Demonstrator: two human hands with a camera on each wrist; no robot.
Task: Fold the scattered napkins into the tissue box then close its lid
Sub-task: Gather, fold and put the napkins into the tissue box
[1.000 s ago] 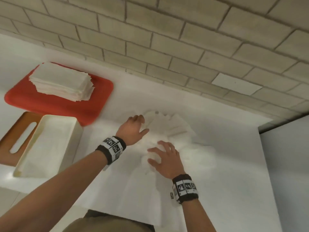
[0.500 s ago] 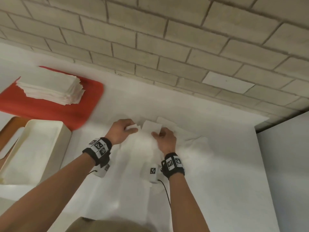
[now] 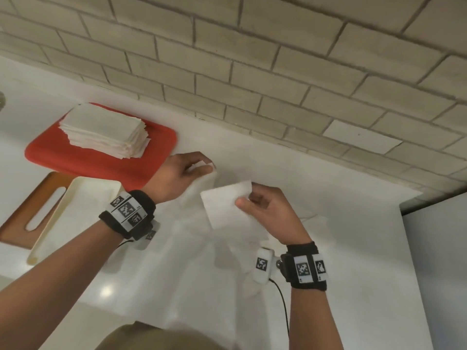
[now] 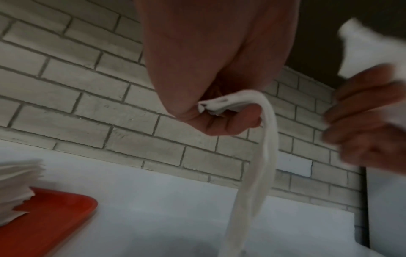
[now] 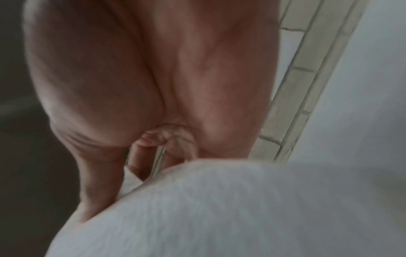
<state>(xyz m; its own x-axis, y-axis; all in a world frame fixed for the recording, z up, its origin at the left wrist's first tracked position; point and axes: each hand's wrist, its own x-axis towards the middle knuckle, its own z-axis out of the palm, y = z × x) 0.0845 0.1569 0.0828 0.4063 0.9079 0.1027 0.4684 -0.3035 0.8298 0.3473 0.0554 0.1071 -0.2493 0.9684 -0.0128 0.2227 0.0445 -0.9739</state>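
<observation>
Your left hand (image 3: pixel 180 176) pinches one top corner of the napkin (image 3: pixel 225 205) and your right hand (image 3: pixel 269 213) pinches the other, so it hangs between them over the counter (image 3: pixel 341 223), with the open tissue box (image 3: pixel 75 213) nearer your left.

The head camera looks down on the white counter (image 3: pixel 316 248) from above, and both wrist cameras look closely along the palms toward the same brick wall (image 4: pixel 77 83).
</observation>
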